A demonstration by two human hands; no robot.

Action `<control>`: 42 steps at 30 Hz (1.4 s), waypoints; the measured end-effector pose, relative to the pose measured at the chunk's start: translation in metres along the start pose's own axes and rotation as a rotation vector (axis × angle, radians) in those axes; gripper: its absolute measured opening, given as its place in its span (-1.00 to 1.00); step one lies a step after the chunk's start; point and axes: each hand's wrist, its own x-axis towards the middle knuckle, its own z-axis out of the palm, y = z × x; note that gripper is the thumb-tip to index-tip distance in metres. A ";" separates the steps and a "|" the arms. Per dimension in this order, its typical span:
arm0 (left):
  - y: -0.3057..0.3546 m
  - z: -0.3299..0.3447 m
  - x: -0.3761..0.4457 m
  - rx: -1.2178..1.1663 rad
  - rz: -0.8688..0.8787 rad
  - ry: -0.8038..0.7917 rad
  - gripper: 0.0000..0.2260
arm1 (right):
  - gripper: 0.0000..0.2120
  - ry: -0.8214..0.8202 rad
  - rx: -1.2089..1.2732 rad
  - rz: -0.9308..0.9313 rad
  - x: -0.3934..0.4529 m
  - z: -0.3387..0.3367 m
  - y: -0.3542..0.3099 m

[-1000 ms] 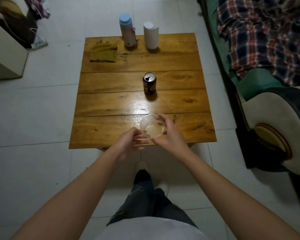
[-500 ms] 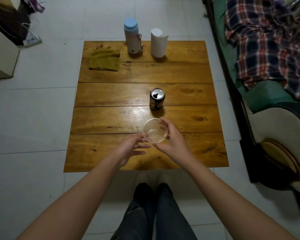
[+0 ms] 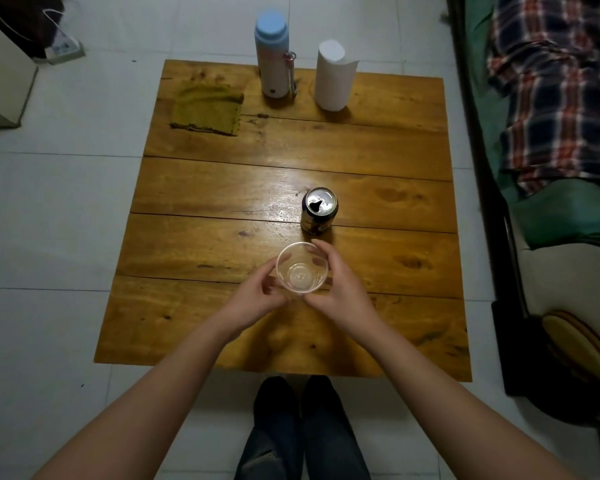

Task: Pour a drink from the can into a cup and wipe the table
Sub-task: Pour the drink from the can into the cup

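Clear plastic cup, upright and empty, sits over the wooden plank counter just in front of opened dark drink can; touching counter or not, can't tell. Right hand grip curls round cup w/ fingers and thumb; left hand touches its side, fingers loosely bent. Olive cloth lies at far left corner. White tile floor around.

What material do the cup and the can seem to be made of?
The cup looks like thin clear plastic, perhaps glass: the table and fingers show through it. The can looks like metal: its silvery top shines, and its printed side is glossy.
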 end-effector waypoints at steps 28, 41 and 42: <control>-0.040 -0.016 0.055 -0.017 0.184 0.305 -0.50 | -0.27 0.203 -0.045 0.177 0.079 -0.019 0.050; -0.042 -0.024 0.073 -0.020 0.169 0.388 -0.47 | -0.24 0.276 0.086 0.100 0.118 -0.003 0.058; -0.042 -0.024 0.074 -0.022 0.169 0.389 -0.48 | -0.23 0.283 0.103 0.098 0.119 -0.001 0.059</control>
